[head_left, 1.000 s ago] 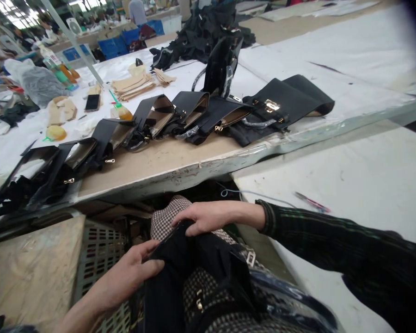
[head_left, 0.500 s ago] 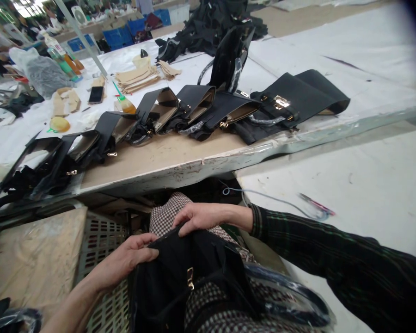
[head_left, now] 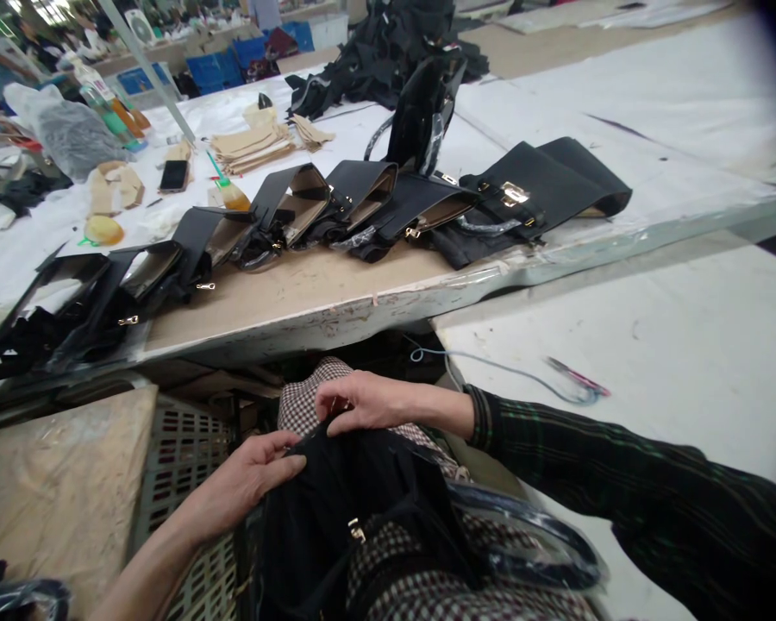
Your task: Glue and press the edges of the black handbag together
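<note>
A black handbag (head_left: 316, 526) lies across my lap, over checked cloth, with a gold zipper pull (head_left: 356, 530) on it. Its handle (head_left: 556, 526), wrapped in clear plastic, loops out to the right. My left hand (head_left: 262, 470) pinches the bag's upper edge at the left, thumb on top. Close beside it, my right hand (head_left: 366, 404) grips the same edge between thumb and curled fingers. What lies under the fingers of both hands is hidden.
Several black bags (head_left: 420, 207) stand in a row along the workbench (head_left: 284, 297). A pile of black pieces (head_left: 388, 56) lies behind them. At right, snips (head_left: 578, 376) on a cord rest on a white surface. A plastic crate (head_left: 190, 448) and a tan board (head_left: 58, 483) are at left.
My right hand's fingers have lifted and curled more at the bag's edge. My left hand has slid slightly right along it. The view has shifted a little.
</note>
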